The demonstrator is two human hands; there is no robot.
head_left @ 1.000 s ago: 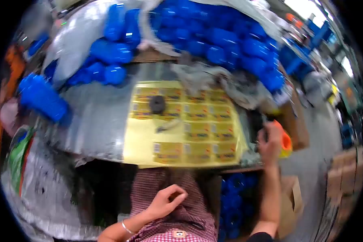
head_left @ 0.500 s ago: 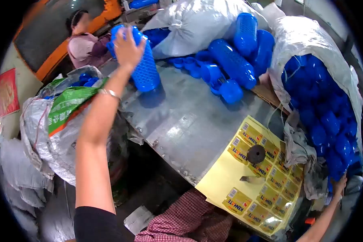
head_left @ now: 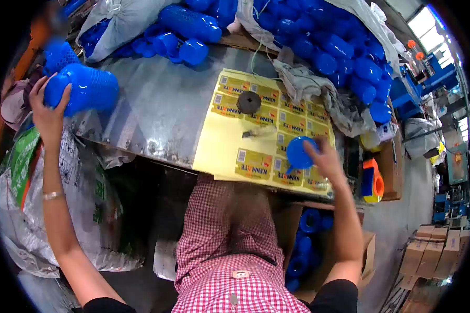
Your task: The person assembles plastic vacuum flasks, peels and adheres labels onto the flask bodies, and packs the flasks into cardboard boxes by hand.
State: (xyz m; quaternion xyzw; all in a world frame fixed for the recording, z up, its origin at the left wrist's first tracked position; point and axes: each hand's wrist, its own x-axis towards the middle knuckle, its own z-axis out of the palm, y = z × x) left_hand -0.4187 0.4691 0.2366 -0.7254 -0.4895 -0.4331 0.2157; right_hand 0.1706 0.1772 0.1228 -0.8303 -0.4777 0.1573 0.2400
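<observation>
At the far left of the head view, my left hand has its fingers wrapped round one end of a blue plastic container with a lattice-textured wall. The container is tilted on its side over the table's left end. Over the sticker sheets, my right hand grips a small round blue cup-like piece with a short tab, slightly blurred by motion. Yellow printed sticker sheets lie beneath it on the metal table. A dark round weight rests on them.
An open white sack of blue pieces stands at the back right. Blue containers and cups lie along the back edge. A large bag stands at left, near a co-worker's sleeve. An orange tape dispenser sits at right.
The view has turned right. My left hand has brought the blue container lower and tipped it over. My right hand has moved from the sack to above the stickers, holding the blue cup-like piece.
</observation>
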